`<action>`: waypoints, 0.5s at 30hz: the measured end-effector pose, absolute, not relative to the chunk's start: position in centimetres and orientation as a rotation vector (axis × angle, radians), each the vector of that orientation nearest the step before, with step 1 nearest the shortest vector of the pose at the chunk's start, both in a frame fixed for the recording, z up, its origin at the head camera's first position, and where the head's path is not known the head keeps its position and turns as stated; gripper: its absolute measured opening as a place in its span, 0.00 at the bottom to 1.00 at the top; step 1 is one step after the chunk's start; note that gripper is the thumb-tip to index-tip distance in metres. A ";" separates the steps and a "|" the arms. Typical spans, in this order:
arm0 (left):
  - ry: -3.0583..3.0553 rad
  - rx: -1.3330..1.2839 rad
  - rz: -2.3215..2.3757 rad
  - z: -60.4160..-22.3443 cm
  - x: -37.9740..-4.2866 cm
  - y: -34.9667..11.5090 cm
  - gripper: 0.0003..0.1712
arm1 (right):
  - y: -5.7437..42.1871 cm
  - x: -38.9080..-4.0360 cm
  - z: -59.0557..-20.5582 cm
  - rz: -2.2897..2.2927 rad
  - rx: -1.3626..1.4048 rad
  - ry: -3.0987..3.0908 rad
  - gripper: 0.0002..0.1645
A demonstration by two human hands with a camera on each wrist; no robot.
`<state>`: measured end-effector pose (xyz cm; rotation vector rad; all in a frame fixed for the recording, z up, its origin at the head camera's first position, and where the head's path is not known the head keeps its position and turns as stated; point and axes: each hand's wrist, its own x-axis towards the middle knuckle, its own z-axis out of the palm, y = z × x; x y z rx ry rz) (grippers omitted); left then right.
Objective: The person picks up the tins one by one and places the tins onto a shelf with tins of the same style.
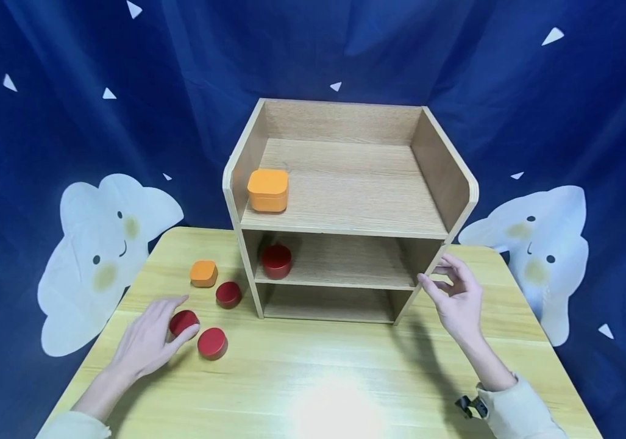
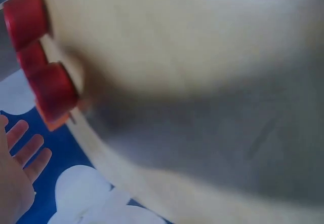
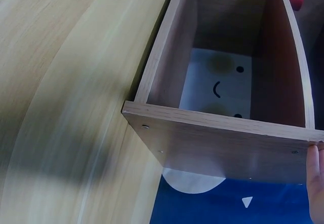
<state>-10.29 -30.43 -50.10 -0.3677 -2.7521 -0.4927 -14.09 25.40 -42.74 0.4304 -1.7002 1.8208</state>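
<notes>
Red round container, smooth-walled, perhaps plastic or painted metal [image 1: 181, 319]: one, on the pale wooden table [image 1: 291, 356], left of and forward of the three-level wood-grain shelf unit [image 1: 356, 183]. Partly hidden by the left hand [image 1: 145, 338].

Left hand: thumb and fingers parted, fingers nearly straight, beside and over the container; no hold shows, and whether skin touches it cannot be told.

Right hand [image 1: 461, 302]: at the right side panel of the shelf unit, fingertips against its outer face and thumb at its front edge; a light touch, no firm clasp visible.

Handling, judged by eye: probably light and rigid, little prone to breaking; glossy finish may slip or roll if tipped. Best hold: round the side wall, thumb opposite fingers, clear of the flat top in case that is a loose lid.

Companion pieces: second red round container [image 1: 212, 344], forward of the shelf unit's left side; third red round container [image 1: 228, 294], near its left front corner; small orange rounded-square box [image 1: 203, 273], farther left of it; red round tub [image 1: 277, 262], in its middle level, left end; larger orange rounded-square box [image 1: 269, 190], on its top level, left front.
</notes>
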 end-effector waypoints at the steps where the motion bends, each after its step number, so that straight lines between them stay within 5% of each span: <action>1: -2.761 -0.371 -0.489 -50.5 -10.2 -30.7 0.40 | 25.4 -14.1 -42.8 1.821 0.434 -1.699 0.38; 15: -2.692 -0.429 -0.366 -53.6 -9.9 -32.1 0.36 | 25.4 -14.1 -42.9 1.821 0.426 -1.708 0.37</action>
